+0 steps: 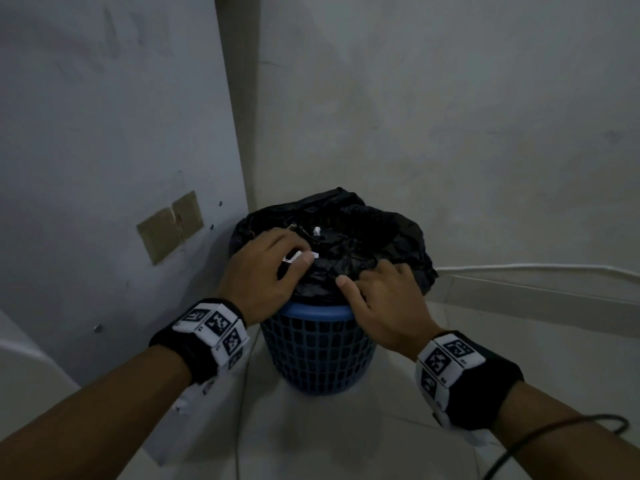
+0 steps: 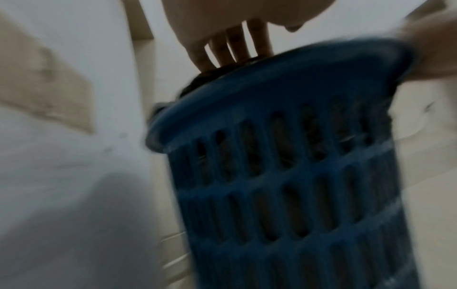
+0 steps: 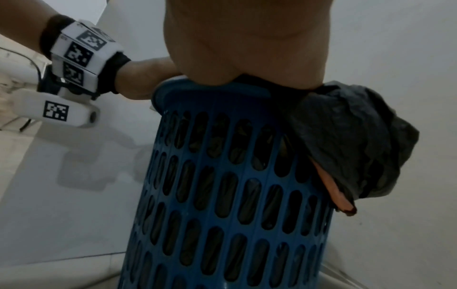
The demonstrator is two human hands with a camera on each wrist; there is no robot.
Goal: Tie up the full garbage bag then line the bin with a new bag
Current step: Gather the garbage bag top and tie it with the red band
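Both hands, left hand [image 1: 266, 265] and right hand [image 1: 381, 299], pinch the thin, slippery black garbage bag [image 1: 363, 233] at its loose rim over the blue bin [image 1: 311, 344]; likely light, best gathered there.

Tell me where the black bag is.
In the head view, the bag sits in the blue bin in the wall corner, under both hands.

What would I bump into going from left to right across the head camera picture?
Brown patch on the wall → left hand → right hand → overhanging bag edge → white pipe along the wall.
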